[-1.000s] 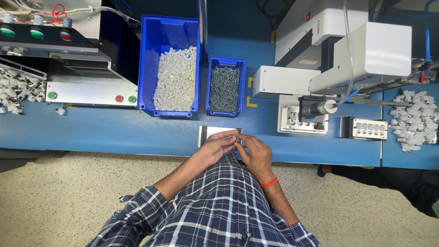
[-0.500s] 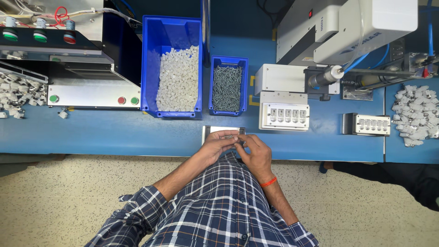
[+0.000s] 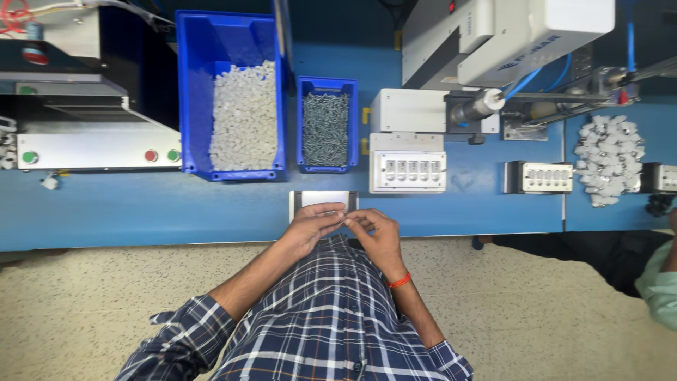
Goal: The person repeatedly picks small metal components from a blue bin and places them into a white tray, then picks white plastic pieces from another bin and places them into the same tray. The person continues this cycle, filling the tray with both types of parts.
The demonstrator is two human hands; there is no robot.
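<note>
Both hands pinch narrow round a tiny part, too small to id: left hand (image 3: 315,227), right hand (image 3: 374,233), fingertips meeting over a small shiny metal tray (image 3: 305,199) at bench edge. Behind: small blue plastic bin (image 3: 326,88) w/ grey metal screws (image 3: 325,128); big blue bin (image 3: 204,85) w/ white plastic pieces (image 3: 245,116).

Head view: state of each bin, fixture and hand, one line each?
Large blue bin: holds a heap of small white parts.
Small blue bin: filled with dark metal screws.
White fixture block: its row of slots sits below the machine nozzle.
Metal tray: at table edge, partly covered by hands.
Left hand: fingers pinched on a small item.
Right hand: pinched against the left.
</note>
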